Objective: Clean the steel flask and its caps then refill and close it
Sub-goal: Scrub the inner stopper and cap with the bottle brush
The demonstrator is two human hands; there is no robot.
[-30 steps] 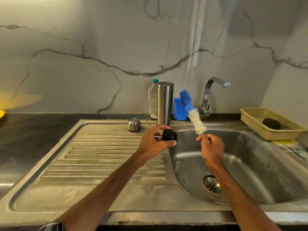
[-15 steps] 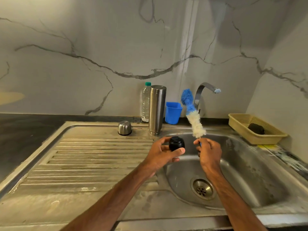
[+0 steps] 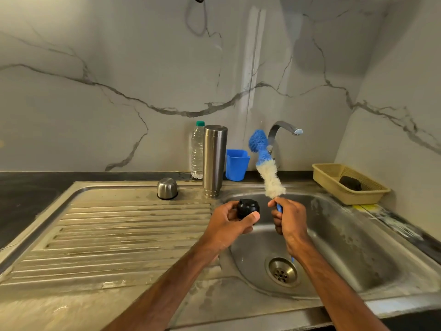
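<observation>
The steel flask [image 3: 214, 161] stands upright and uncapped at the back of the drainboard, beside the basin. Its steel outer cap [image 3: 167, 188] sits dome-up to the flask's left. My left hand [image 3: 229, 223] grips the black inner cap [image 3: 247, 209] over the basin's left rim. My right hand [image 3: 290, 220] holds the blue handle of a bottle brush [image 3: 269, 173], whose white and blue bristles point up toward the tap [image 3: 284, 130]. Brush and black cap are apart.
The steel sink basin [image 3: 358, 247] with its drain [image 3: 282, 271] lies below my hands. A plastic water bottle [image 3: 197, 151] and a blue cup [image 3: 236, 164] stand behind the flask. A beige basket [image 3: 334, 177] holding a dark scrubber [image 3: 350, 183] sits at the right.
My view has shifted. The left hand moved the black cap closer to the right hand, over the basin's rim. The brush stays upright in my right hand.
</observation>
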